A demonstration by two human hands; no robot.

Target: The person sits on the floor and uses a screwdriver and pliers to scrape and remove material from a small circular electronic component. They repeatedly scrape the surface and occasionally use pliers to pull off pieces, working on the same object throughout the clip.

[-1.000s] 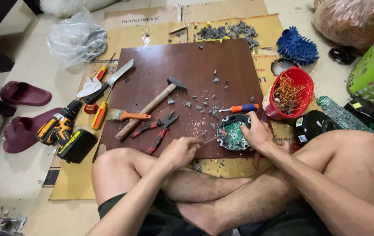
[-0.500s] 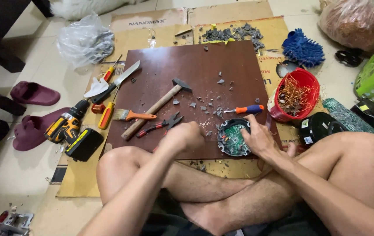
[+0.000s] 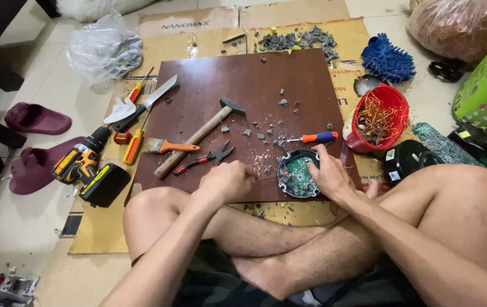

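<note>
Left hand moves in beside the round part while the right hand holds it down

Compared with the frames a moment ago, the left hand [image 3: 229,181] has curled into a loose fist and come closer to the round black housing [image 3: 298,175], which now sits just to its right on the near edge of the brown board [image 3: 243,91]; whether the fist grips anything cannot be told. The right hand [image 3: 327,175] rests on the housing's rim, fingers spread and pressing, so the piece is steadied for work on the green circuit board [image 3: 296,170] inside it. Just beyond the left hand lie the red-handled pliers [image 3: 205,158] and the hammer [image 3: 198,137]. Beyond the right hand lies an orange-and-blue screwdriver [image 3: 313,137], and further right a red bowl [image 3: 396,102] holds tangled copper wire [image 3: 375,119].
</note>
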